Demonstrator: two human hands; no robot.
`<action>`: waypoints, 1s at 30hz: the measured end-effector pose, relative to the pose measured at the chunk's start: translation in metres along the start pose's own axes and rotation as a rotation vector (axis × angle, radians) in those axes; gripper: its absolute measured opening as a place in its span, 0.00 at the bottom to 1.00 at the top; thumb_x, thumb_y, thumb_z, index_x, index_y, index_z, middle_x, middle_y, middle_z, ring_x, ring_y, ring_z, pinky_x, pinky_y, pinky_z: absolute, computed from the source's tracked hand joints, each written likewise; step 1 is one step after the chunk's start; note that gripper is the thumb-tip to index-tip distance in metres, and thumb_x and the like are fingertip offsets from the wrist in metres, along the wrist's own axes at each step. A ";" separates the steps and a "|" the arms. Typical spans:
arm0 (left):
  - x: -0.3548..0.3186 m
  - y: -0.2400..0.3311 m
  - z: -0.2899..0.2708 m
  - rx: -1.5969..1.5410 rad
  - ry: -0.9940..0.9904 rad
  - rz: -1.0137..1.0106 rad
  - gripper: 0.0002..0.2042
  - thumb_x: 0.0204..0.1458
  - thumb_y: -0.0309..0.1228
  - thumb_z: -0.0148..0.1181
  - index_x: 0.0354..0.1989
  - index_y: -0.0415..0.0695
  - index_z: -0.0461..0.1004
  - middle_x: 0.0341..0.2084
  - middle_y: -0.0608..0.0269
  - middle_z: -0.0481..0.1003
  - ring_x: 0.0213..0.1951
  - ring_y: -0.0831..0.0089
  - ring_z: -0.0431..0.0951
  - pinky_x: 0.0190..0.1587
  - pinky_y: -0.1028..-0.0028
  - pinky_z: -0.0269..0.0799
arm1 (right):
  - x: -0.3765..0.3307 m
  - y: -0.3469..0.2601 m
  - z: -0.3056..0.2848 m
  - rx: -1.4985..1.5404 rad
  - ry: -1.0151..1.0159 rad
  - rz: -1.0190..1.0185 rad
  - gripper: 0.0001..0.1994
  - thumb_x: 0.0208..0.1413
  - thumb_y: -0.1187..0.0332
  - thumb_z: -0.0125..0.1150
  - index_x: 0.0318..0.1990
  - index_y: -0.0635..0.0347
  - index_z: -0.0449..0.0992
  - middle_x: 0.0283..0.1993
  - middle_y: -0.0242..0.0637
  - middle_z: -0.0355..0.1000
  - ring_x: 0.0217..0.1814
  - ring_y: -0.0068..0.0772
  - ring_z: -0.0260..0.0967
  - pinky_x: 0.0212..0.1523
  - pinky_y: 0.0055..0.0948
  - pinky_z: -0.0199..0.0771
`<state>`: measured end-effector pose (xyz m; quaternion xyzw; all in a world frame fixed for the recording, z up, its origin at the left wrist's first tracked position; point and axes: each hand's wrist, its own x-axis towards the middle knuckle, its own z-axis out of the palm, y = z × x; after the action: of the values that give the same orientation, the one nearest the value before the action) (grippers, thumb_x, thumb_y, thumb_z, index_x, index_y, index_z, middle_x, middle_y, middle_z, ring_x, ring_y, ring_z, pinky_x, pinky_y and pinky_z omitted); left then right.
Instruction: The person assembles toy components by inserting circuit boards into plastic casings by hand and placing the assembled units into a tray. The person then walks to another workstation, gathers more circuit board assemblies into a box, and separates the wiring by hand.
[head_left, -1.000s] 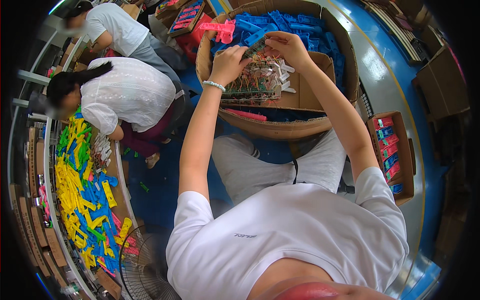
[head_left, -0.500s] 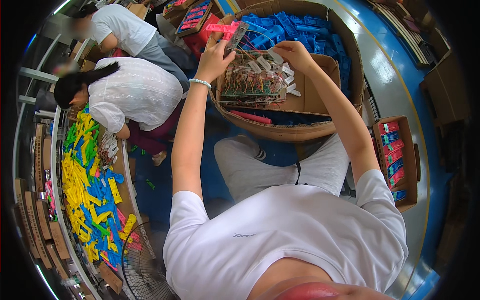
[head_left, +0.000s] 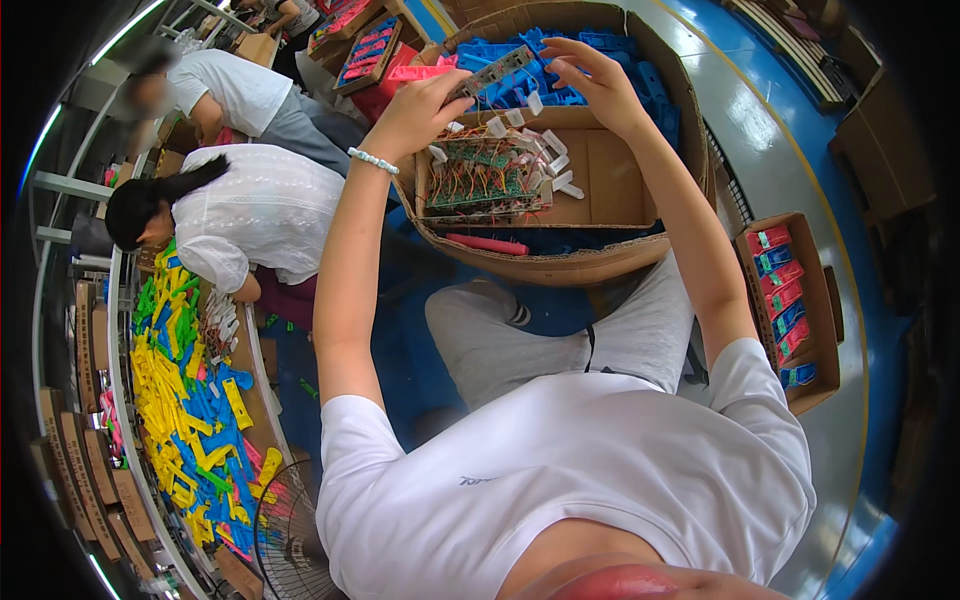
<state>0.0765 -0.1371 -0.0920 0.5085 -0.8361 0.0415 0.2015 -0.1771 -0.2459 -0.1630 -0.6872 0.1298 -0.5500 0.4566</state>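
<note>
My left hand [head_left: 412, 115] grips one end of a narrow circuit board [head_left: 497, 72], held tilted above the big cardboard box. My right hand [head_left: 603, 88] hovers to the right of the board's far end, its fingers apart with nothing seen between them. Below the board a small whitish plastic piece [head_left: 535, 103] dangles, and the wire to it is hard to make out. Under both hands, a smaller carton [head_left: 610, 180] contains several stacked green circuit boards [head_left: 480, 182] with red and yellow wires. Loose white plastic pieces [head_left: 553, 150] lie beside and over these boards.
Blue plastic housings [head_left: 650, 80] fill the large box [head_left: 580, 268] around the carton. A box of pink and blue parts [head_left: 785, 295] stands at right. Two people [head_left: 265, 210] work at left beside a bench heaped with coloured parts [head_left: 190, 400]; a fan [head_left: 290, 530] stands near me.
My right hand has let go of the white plastic piece and risen, its fingers spreading. The circuit board in my left hand has swung to a flatter slant, pointing further right.
</note>
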 end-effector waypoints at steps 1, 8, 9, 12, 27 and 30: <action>0.004 0.006 0.004 0.014 -0.005 0.017 0.19 0.57 0.38 0.58 0.53 0.38 0.71 0.40 0.49 0.78 0.44 0.54 0.78 0.45 0.62 0.72 | 0.002 -0.006 -0.005 0.026 -0.073 -0.013 0.12 0.63 0.69 0.56 0.51 0.62 0.77 0.42 0.35 0.78 0.44 0.24 0.74 0.46 0.26 0.76; 0.024 0.049 0.053 0.092 0.082 -0.068 0.20 0.58 0.36 0.57 0.58 0.44 0.70 0.45 0.52 0.76 0.44 0.53 0.78 0.43 0.61 0.73 | -0.020 -0.005 -0.034 0.077 0.039 0.086 0.11 0.62 0.73 0.56 0.50 0.66 0.76 0.43 0.37 0.76 0.40 0.26 0.76 0.44 0.24 0.77; 0.027 0.057 0.059 0.061 0.093 -0.074 0.20 0.58 0.36 0.57 0.58 0.44 0.70 0.44 0.53 0.75 0.42 0.53 0.78 0.42 0.60 0.73 | -0.026 -0.006 -0.039 0.138 0.004 0.117 0.12 0.64 0.71 0.55 0.52 0.65 0.75 0.47 0.38 0.75 0.43 0.27 0.76 0.48 0.25 0.76; 0.036 0.074 0.082 0.007 0.093 -0.092 0.20 0.57 0.36 0.57 0.57 0.43 0.70 0.38 0.55 0.73 0.39 0.53 0.76 0.40 0.60 0.72 | -0.039 -0.002 -0.049 0.065 0.045 0.147 0.13 0.63 0.72 0.55 0.53 0.65 0.75 0.48 0.38 0.75 0.43 0.27 0.77 0.49 0.25 0.77; 0.064 0.082 0.167 -0.666 0.225 -0.029 0.16 0.63 0.41 0.54 0.43 0.37 0.73 0.26 0.58 0.75 0.29 0.74 0.74 0.32 0.74 0.68 | -0.062 0.025 -0.063 0.422 0.346 0.520 0.10 0.61 0.77 0.55 0.47 0.70 0.78 0.42 0.41 0.75 0.38 0.27 0.73 0.41 0.25 0.78; 0.055 0.073 0.171 -0.857 0.178 -0.105 0.15 0.63 0.39 0.53 0.44 0.38 0.74 0.27 0.68 0.74 0.27 0.81 0.71 0.31 0.78 0.66 | -0.069 0.022 -0.059 0.451 0.352 0.461 0.10 0.61 0.77 0.56 0.48 0.70 0.77 0.43 0.41 0.75 0.40 0.28 0.73 0.42 0.24 0.77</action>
<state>-0.0597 -0.1949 -0.2176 0.4153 -0.7301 -0.2758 0.4674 -0.2462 -0.2395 -0.2255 -0.4168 0.2331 -0.5572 0.6793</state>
